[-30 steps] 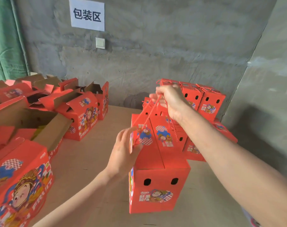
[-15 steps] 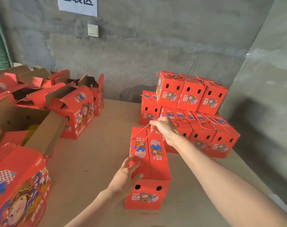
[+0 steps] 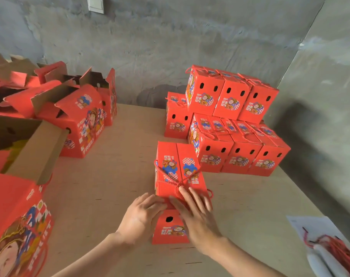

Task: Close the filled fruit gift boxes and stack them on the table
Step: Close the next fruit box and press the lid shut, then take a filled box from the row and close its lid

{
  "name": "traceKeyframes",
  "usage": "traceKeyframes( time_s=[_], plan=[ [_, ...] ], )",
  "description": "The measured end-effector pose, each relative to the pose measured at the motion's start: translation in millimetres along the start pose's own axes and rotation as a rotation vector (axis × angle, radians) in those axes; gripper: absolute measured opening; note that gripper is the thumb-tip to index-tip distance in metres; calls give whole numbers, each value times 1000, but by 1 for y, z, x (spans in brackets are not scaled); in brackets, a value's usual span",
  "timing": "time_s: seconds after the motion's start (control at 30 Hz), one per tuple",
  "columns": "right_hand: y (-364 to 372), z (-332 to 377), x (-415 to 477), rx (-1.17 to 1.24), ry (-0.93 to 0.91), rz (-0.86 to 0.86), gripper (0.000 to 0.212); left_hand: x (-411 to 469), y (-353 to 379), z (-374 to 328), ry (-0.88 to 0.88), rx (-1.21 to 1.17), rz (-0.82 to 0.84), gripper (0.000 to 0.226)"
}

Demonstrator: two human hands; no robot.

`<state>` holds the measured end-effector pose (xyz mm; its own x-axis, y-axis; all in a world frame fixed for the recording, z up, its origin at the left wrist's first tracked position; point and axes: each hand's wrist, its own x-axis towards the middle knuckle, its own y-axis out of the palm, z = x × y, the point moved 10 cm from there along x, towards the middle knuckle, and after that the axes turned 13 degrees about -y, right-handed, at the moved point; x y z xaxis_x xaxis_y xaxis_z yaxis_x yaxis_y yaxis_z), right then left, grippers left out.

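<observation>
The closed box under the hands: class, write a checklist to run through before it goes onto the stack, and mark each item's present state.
1. Box flaps shut: ok, they meet along the middle.
2. Rope tucked in: not ok, it lies loose on top and a loop hangs over the right edge.
3. Left hand and right hand on the box: ok, both rest at its near end.
4. Room on the stack: ok, the front row's tops are bare.
5. Fruit inside: cannot tell, the box is closed.
</observation>
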<state>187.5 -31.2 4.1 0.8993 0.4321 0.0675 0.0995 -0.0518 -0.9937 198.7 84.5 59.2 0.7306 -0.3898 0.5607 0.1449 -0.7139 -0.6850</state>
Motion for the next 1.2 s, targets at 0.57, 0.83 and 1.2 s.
traceKeyframes(
  time_s=[0.57,0.83,1.2],
  plan=[
    [18,-83,119,-48,226,-152,108,102,100,62,-323,629,332,89],
    [35,-142,161,-82,159,-46,93,160,148,103,-478,530,521,80],
    [50,-179,210,91,95,37,92,208,155,131,-563,545,666,76]
  ],
)
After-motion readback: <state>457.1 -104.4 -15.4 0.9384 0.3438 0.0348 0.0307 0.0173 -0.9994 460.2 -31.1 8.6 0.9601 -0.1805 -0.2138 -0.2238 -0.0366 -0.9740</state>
